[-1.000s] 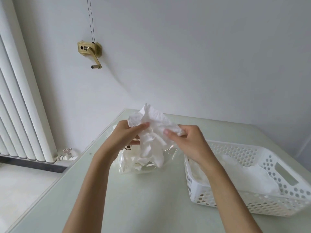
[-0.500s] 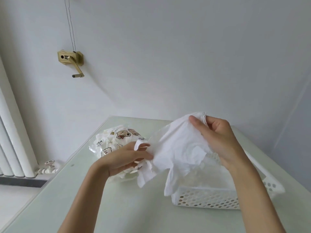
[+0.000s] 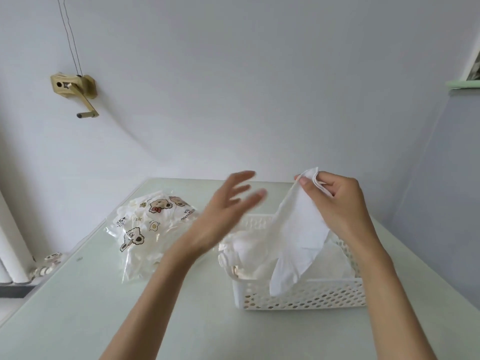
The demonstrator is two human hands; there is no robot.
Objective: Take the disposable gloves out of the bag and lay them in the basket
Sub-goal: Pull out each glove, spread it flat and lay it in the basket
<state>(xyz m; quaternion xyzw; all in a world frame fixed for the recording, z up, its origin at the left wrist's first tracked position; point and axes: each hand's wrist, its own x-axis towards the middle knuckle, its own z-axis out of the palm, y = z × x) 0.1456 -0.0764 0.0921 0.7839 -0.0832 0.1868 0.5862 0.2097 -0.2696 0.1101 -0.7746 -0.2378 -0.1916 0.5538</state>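
Note:
A white disposable glove [image 3: 293,240] hangs by its cuff from my right hand [image 3: 337,203], which pinches it above the white perforated basket [image 3: 298,297]. The glove's fingers droop over the basket's near wall. More white gloves [image 3: 246,255] lie inside the basket. My left hand [image 3: 226,214] hovers over the basket's left side, fingers spread, holding nothing. The clear bag [image 3: 145,229] printed with cartoon bears lies on the table to the left, still bulging with white gloves.
The pale green table [image 3: 130,307] ends at the wall behind and at its left edge. A radiator [image 3: 10,242] stands at the far left below table height. A brass crank fitting [image 3: 75,92] is fixed to the wall.
My left hand has let go of the glove and opened. My right hand has carried the glove rightwards over the basket, where it now hangs straight down.

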